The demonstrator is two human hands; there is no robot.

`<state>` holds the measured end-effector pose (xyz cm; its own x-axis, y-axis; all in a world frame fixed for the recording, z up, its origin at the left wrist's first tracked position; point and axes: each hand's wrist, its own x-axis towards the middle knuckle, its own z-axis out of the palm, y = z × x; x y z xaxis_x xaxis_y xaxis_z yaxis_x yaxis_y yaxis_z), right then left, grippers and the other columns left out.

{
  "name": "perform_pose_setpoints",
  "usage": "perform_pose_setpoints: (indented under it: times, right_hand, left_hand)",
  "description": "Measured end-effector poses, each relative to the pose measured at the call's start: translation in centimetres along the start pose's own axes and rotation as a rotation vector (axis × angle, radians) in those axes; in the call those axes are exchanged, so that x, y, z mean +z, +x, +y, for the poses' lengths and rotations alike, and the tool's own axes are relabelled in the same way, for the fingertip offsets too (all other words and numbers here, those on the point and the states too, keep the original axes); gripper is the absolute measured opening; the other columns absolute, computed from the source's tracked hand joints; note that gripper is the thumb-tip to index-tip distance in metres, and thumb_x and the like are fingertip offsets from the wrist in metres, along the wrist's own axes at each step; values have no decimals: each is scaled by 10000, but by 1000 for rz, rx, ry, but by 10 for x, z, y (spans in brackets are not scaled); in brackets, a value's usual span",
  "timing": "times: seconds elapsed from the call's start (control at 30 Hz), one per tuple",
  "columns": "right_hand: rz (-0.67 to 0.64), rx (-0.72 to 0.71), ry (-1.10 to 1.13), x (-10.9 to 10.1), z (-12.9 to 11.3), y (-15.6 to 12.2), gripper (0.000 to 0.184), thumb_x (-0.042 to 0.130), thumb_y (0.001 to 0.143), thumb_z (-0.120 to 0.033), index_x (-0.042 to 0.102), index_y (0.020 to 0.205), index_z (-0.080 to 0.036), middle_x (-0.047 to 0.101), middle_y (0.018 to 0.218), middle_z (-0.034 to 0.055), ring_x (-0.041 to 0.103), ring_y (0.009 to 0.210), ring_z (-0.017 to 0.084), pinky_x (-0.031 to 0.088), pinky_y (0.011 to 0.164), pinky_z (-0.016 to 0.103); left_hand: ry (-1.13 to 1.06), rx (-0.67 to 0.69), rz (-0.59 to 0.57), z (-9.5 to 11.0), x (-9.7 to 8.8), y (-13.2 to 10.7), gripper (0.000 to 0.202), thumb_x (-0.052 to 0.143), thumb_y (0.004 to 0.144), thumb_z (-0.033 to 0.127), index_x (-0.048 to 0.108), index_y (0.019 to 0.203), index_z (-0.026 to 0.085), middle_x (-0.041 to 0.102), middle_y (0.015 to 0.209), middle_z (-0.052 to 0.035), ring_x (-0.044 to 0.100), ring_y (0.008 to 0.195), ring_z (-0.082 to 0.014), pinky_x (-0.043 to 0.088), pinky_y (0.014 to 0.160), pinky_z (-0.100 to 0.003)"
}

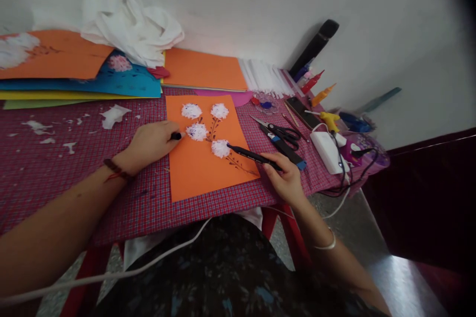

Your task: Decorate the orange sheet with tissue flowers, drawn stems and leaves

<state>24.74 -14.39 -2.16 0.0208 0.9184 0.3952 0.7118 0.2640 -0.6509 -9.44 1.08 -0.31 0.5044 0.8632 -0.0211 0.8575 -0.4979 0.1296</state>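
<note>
An orange sheet of paper [193, 173] lies before me on the checked cloth, carrying several fluffy white flowers with drawn stems and leaves. My right hand [284, 177] grips a black marker pen [247, 153], whose tip meets the lowest white flower [220, 148]. Bluish specks mark the flowers. At the sheet's left edge, my left hand [154, 142] is closed around a black pen cap [176, 136], its dark end poking out between the fingers.
Scissors [284, 133], a box cutter [284, 150], a phone [303, 113] and a yellow glue gun [329, 121] lie at right, near a white power strip [329, 148] with cables. Coloured sheets [130, 81] and crumpled white cloth [130, 25] sit at back left. Torn white scraps [114, 116] lie left.
</note>
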Motion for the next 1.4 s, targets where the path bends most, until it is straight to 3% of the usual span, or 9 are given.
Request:
perform_pose_setpoints:
  times: [0.4,0.6,0.77,0.97,1.13,1.4]
  right_hand:
    - [-45,-64,-71,1,-1,-2,240,610,938,-292,729,1142,-249,772,1000,58,685,929,228,496,866,413]
    - [12,-38,-60,2,-6,0,244,596,944,-294,726,1145,-251,774,1036,61,691,958,232,501,875,414]
    - [-39,-113,-79,10,-11,5,247,595,942,-270,722,1151,-243,768,996,61,687,920,225,504,856,405]
    - [37,-69,-122,9,-13,5,240,582,942,-270,721,1136,-241,774,999,62,699,918,231,510,852,416]
    - [-30,-148,-177,11,-18,7,247,572,946,-253,710,1150,-235,774,1007,64,697,942,236,499,863,425]
    - [40,-117,-218,0,-17,5,240,572,947,-270,718,1134,-232,779,1019,68,700,946,237,501,866,421]
  left_hand:
    - [-5,15,17,-2,3,0,296,365,970,359,589,878,189,667,921,-95,620,805,-252,259,594,-339]
    - [0,15,6,-1,1,0,274,372,962,336,580,870,184,663,914,-91,632,825,-253,284,606,-336]
    - [12,4,0,0,0,-1,270,369,963,329,581,887,180,670,925,-92,638,837,-253,295,609,-335]
    - [7,17,4,-1,1,1,276,365,962,335,586,893,184,675,932,-91,640,844,-259,300,612,-340]
    - [0,-3,-7,0,1,1,279,371,950,347,598,907,189,680,950,-93,642,831,-266,285,594,-340]
    - [4,11,-1,-4,3,1,288,375,960,368,600,903,198,684,946,-92,638,826,-259,272,581,-339]
